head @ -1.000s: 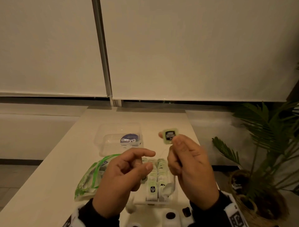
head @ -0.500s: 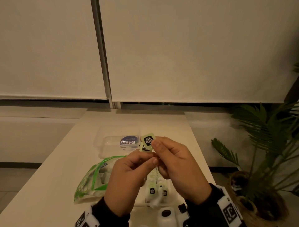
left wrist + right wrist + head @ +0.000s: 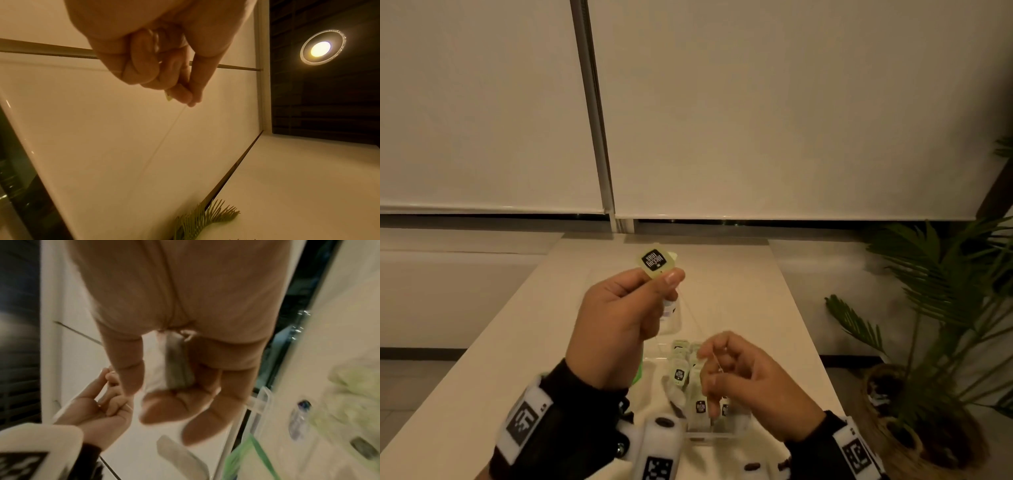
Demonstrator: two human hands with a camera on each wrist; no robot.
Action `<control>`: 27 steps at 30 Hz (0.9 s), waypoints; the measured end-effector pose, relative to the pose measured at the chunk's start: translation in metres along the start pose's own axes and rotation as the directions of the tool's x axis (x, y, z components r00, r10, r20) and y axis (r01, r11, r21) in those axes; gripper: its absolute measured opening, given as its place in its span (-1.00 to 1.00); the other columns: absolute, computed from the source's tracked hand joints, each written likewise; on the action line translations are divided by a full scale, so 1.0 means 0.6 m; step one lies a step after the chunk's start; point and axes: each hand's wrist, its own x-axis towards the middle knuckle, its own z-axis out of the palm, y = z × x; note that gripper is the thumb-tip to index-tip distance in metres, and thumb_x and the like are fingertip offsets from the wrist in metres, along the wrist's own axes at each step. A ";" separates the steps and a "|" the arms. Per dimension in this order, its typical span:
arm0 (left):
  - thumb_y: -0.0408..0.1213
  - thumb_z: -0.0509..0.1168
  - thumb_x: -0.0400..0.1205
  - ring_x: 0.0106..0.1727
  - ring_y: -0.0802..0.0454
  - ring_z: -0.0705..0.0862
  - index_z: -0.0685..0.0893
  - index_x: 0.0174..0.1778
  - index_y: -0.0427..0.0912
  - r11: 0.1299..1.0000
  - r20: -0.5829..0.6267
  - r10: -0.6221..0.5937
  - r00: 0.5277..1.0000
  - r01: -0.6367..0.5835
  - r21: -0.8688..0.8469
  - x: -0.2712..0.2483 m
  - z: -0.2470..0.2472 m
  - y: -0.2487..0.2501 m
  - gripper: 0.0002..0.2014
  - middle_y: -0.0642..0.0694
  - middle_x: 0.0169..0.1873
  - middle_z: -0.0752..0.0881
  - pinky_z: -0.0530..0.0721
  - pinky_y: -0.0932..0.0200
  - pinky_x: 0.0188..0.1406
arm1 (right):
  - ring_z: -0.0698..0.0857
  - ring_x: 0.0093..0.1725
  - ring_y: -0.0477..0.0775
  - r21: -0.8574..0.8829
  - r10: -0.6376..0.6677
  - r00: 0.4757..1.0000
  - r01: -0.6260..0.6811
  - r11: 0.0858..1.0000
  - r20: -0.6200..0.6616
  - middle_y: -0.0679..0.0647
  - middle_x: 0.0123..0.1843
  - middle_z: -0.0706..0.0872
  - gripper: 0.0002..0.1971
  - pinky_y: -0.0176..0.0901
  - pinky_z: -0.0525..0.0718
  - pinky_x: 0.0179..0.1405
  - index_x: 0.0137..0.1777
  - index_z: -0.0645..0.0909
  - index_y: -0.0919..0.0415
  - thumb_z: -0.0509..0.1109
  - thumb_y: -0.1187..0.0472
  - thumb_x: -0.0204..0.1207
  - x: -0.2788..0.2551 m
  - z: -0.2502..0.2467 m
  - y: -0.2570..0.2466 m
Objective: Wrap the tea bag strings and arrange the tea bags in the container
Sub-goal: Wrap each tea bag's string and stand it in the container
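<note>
The left hand [image 3: 616, 318], which half a second earlier met the right at centre, had risen, pinching the green tag [image 3: 655, 262]. The string [image 3: 164, 138] showed clearly only from the left wrist. The right hand [image 3: 750, 380] had dropped over the container [image 3: 736, 435], clasping the tea bag [image 3: 176, 366]. A potted plant [image 3: 945, 308] stood right.

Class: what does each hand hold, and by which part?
Left hand pinches the green paper tag by its lower edge; right hand holds the white tea bag round its body.
</note>
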 end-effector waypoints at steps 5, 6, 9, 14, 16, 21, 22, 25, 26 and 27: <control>-0.08 0.57 0.25 -0.52 0.02 0.13 0.73 -0.41 -0.29 0.999 -0.004 0.000 1.000 0.000 0.038 0.021 -0.012 0.008 -0.68 -0.24 -0.43 0.31 0.16 0.28 -0.63 | 0.61 -0.45 0.10 0.198 0.095 0.992 -0.111 0.974 0.085 0.26 -0.28 0.62 -0.77 -0.15 0.64 -0.43 0.02 0.60 0.28 0.47 0.15 0.48 -0.011 0.006 0.046; -0.08 0.57 0.26 -0.51 0.00 0.12 0.73 -0.40 -0.29 0.999 -0.013 0.001 1.000 -0.001 0.050 0.024 -0.015 0.007 -0.68 -0.25 -0.42 0.31 0.16 0.28 -0.63 | 0.61 -0.46 0.12 0.239 0.099 0.991 -0.119 0.964 0.093 0.29 -0.26 0.63 -0.73 -0.16 0.62 -0.47 0.04 0.56 0.31 0.45 0.11 0.50 -0.012 0.009 0.049; -0.08 0.58 0.29 -0.54 0.04 0.16 0.74 -0.39 -0.27 0.997 -0.042 0.008 0.999 -0.005 0.079 0.029 -0.025 0.003 -0.70 -0.19 -0.50 0.33 0.19 0.29 -0.64 | 0.69 -0.39 0.23 0.267 0.114 0.992 -0.122 0.956 0.046 0.40 -0.14 0.70 -0.73 -0.10 0.67 -0.45 0.02 0.51 0.34 0.34 0.09 0.59 -0.005 0.018 0.052; -0.23 0.52 0.40 -0.56 0.07 0.18 0.73 -0.32 -0.33 0.995 -0.036 0.010 0.999 -0.006 0.099 0.023 -0.025 0.007 -0.79 0.02 -0.64 0.43 0.16 0.28 -0.63 | 0.64 -0.29 0.02 -0.066 0.046 0.979 -0.060 0.996 -0.196 0.08 -0.29 0.68 -0.67 -0.08 0.65 -0.21 -0.18 0.71 0.34 0.40 0.02 0.50 0.020 0.017 0.053; -0.26 0.55 0.36 -0.61 0.12 0.22 0.73 -0.31 -0.34 0.993 0.054 0.008 0.999 -0.014 0.114 0.001 -0.020 0.008 -0.79 0.02 -0.66 0.52 0.20 0.33 -0.64 | 0.59 -0.31 0.01 -0.120 0.013 0.957 -0.050 0.992 -0.291 0.09 -0.34 0.63 -0.68 -0.18 0.55 -0.28 -0.21 0.72 0.41 0.46 0.08 0.49 0.036 0.015 0.053; -0.07 0.56 0.13 -0.64 0.19 0.31 0.80 -0.37 -0.27 0.957 0.206 -0.200 0.958 0.146 0.250 -0.068 -0.022 -0.039 -0.67 -0.16 -0.53 0.65 0.25 0.38 -0.66 | 0.60 -0.26 0.17 0.192 0.071 0.877 0.024 0.981 -0.475 0.22 -0.26 0.71 -0.68 -0.06 0.53 -0.27 -0.10 0.78 0.41 0.55 0.09 0.41 0.071 0.004 0.022; -0.09 0.57 0.12 -0.65 0.18 0.30 0.79 -0.40 -0.27 0.945 0.192 -0.263 0.945 0.212 0.250 -0.073 -0.025 -0.055 -0.69 -0.14 -0.56 0.64 0.23 0.37 -0.65 | 0.58 -0.25 0.18 0.248 0.076 0.869 0.055 0.967 -0.489 0.23 -0.25 0.69 -0.62 -0.06 0.48 -0.29 -0.06 0.77 0.43 0.54 0.06 0.36 0.076 0.002 0.012; -0.27 0.55 0.22 -0.70 0.12 0.21 0.74 -0.44 -0.32 0.897 0.131 -0.435 0.891 0.415 0.153 -0.073 -0.035 -0.101 -0.80 -0.08 -0.70 0.50 0.15 0.39 -0.64 | 0.62 -0.29 -0.01 0.404 0.062 0.891 0.141 0.904 -0.449 0.12 -0.20 0.75 -0.65 -0.13 0.39 -0.31 -0.03 0.79 0.34 0.46 0.06 0.36 0.079 -0.003 -0.016; -0.29 0.54 0.23 -0.70 0.11 0.18 0.72 -0.43 -0.34 0.878 0.112 -0.477 0.872 0.467 0.107 -0.070 -0.038 -0.114 -0.81 -0.09 -0.72 0.44 0.11 0.38 -0.62 | 0.62 -0.30 -0.05 0.434 0.048 0.906 0.155 0.887 -0.421 0.09 -0.20 0.77 -0.71 -0.13 0.38 -0.30 -0.07 0.80 0.30 0.43 0.08 0.40 0.076 -0.001 -0.026; -0.29 0.55 0.22 -0.70 0.11 0.15 0.72 -0.41 -0.36 0.865 0.107 -0.502 0.858 0.498 0.060 -0.067 -0.041 -0.125 -0.79 -0.13 -0.70 0.41 0.07 0.36 -0.60 | 0.62 -0.31 -0.06 0.445 0.027 0.919 0.164 0.880 -0.394 0.07 -0.20 0.77 -0.74 -0.13 0.38 -0.30 -0.11 0.81 0.27 0.40 0.09 0.45 0.073 -0.001 -0.033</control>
